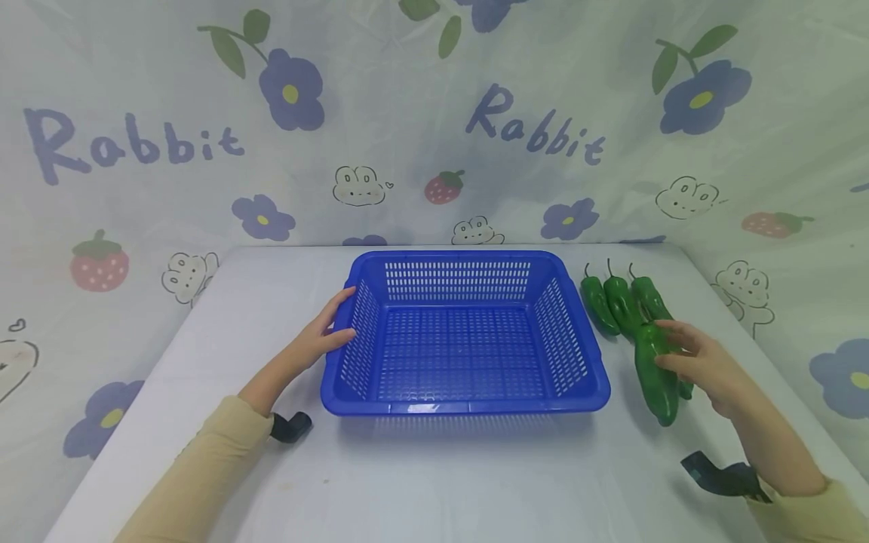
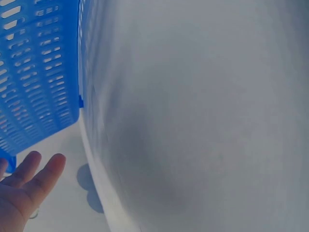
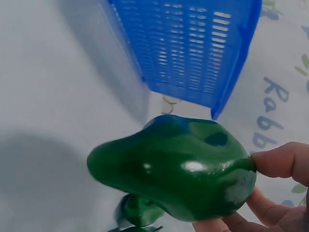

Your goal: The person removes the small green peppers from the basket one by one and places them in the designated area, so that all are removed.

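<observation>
A large glossy green pepper (image 1: 656, 377) is raised in my right hand (image 1: 709, 369). Thumb and fingers pinch its stem end, and its narrower tip points toward the front in the head view. Behind it, more green peppers (image 1: 597, 305) lie to the right of a blue plastic basket (image 1: 465, 407). A green tip (image 1: 686, 390) shows under the right hand; which pepper it belongs to, I cannot tell. At the basket's left rim, my left hand (image 1: 317, 339) rests with thumb and forefinger touching it. In the left wrist view its other fingers (image 2: 46, 179) extend straight.
The basket has slotted walls and a grid floor, with nothing in it. A white cloth (image 1: 434, 483) covers the table. Patterned fabric (image 1: 407, 136) hangs behind and at both sides. Black wrist devices (image 1: 723, 477) show at both sleeves.
</observation>
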The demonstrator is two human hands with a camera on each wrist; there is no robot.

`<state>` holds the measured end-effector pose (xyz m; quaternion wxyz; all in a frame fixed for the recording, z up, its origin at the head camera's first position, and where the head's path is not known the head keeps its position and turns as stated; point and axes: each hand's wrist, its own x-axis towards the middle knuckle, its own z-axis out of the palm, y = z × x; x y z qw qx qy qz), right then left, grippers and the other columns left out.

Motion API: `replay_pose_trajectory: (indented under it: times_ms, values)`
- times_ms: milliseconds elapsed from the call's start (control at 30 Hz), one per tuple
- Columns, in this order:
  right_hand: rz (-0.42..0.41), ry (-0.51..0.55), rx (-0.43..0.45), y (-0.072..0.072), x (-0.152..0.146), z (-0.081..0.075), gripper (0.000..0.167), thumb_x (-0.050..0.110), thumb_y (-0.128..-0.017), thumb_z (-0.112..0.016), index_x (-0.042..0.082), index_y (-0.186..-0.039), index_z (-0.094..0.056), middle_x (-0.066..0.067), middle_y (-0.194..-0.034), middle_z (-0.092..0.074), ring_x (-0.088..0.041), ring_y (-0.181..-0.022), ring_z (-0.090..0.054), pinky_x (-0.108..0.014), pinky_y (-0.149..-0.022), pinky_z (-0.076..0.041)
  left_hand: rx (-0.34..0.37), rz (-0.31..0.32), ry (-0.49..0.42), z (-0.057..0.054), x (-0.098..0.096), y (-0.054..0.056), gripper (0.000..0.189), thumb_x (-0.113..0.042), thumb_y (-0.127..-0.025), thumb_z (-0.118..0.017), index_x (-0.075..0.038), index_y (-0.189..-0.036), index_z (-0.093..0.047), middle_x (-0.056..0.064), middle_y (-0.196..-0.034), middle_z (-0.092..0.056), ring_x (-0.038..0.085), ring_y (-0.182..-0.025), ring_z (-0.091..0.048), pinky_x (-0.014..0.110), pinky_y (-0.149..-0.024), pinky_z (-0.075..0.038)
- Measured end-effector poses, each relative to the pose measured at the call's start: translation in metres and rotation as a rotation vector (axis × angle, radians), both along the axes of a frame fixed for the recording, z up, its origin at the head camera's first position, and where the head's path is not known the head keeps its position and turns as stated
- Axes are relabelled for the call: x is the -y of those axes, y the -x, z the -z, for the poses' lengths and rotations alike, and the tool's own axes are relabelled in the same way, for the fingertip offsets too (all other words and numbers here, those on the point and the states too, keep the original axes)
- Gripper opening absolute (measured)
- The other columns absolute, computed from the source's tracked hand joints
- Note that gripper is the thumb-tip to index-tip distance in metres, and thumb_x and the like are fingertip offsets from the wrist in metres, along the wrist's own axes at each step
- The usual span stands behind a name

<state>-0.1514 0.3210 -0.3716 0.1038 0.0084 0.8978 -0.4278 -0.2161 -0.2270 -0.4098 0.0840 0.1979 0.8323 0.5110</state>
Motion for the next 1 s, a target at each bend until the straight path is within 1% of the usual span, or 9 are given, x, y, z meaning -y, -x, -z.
replay_pose_trajectory:
  times_ms: [67, 267, 433, 600, 733, 1000]
  values:
    - [0.009, -0.017, 0.011, 0.000, 0.001, 0.004, 0.066, 0.011, -0.089, -0.052, -0.006, -0.141, -0.015, -0.041, -0.136, -0.021, -0.058, -0.120, -0.028, -0.063, -0.084, -0.040, -0.003, 0.000, 0.002, 0.000, 0.000, 0.000, 0.073, -0.027, -0.089, -0.050, -0.013, -0.147, -0.008, 0.020, -0.152, -0.003, 0.046, -0.136, -0.010, 0.065, -0.102, -0.020]
    - [0.019, -0.101, 0.021, 0.001, 0.001, 0.015, 0.065, 0.014, -0.088, -0.053, -0.006, -0.140, -0.019, -0.041, -0.134, -0.024, -0.056, -0.115, -0.034, -0.065, -0.085, -0.040, -0.008, 0.007, -0.002, 0.000, 0.000, 0.000, 0.073, -0.027, -0.089, -0.050, -0.013, -0.147, -0.008, 0.021, -0.152, -0.003, 0.047, -0.135, -0.011, 0.065, -0.101, -0.021]
    - [0.014, -0.170, 0.046, 0.003, 0.002, 0.021, 0.065, 0.014, -0.086, -0.053, -0.009, -0.138, -0.022, -0.043, -0.131, -0.025, -0.058, -0.114, -0.032, -0.066, -0.086, -0.038, -0.010, 0.010, 0.005, -0.001, 0.000, -0.001, 0.074, -0.028, -0.089, -0.051, -0.014, -0.147, -0.007, 0.021, -0.152, -0.003, 0.048, -0.135, -0.012, 0.065, -0.101, -0.021]
    - [0.003, -0.195, 0.069, 0.005, 0.004, 0.025, 0.066, 0.015, -0.085, -0.054, -0.008, -0.138, -0.023, -0.044, -0.130, -0.025, -0.060, -0.115, -0.029, -0.068, -0.087, -0.035, -0.011, 0.011, 0.005, -0.001, 0.000, -0.001, 0.074, -0.028, -0.089, -0.051, -0.014, -0.147, -0.007, 0.021, -0.152, -0.004, 0.048, -0.135, -0.012, 0.065, -0.101, -0.021]
    - [-0.004, -0.215, 0.060, 0.006, 0.005, 0.029, 0.065, 0.013, -0.085, -0.054, -0.008, -0.137, -0.023, -0.043, -0.130, -0.027, -0.060, -0.114, -0.031, -0.067, -0.086, -0.037, -0.009, 0.009, 0.006, -0.001, 0.000, -0.001, 0.074, -0.028, -0.089, -0.051, -0.014, -0.147, -0.007, 0.021, -0.152, -0.003, 0.047, -0.135, -0.011, 0.065, -0.101, -0.021]
    - [0.008, -0.266, 0.057, 0.008, 0.009, 0.034, 0.063, 0.012, -0.084, -0.053, -0.010, -0.136, -0.026, -0.044, -0.128, -0.030, -0.060, -0.113, -0.034, -0.065, -0.084, -0.040, -0.004, 0.004, 0.003, -0.001, 0.000, -0.001, 0.073, -0.027, -0.089, -0.051, -0.014, -0.147, -0.008, 0.020, -0.152, -0.003, 0.047, -0.135, -0.010, 0.066, -0.101, -0.020]
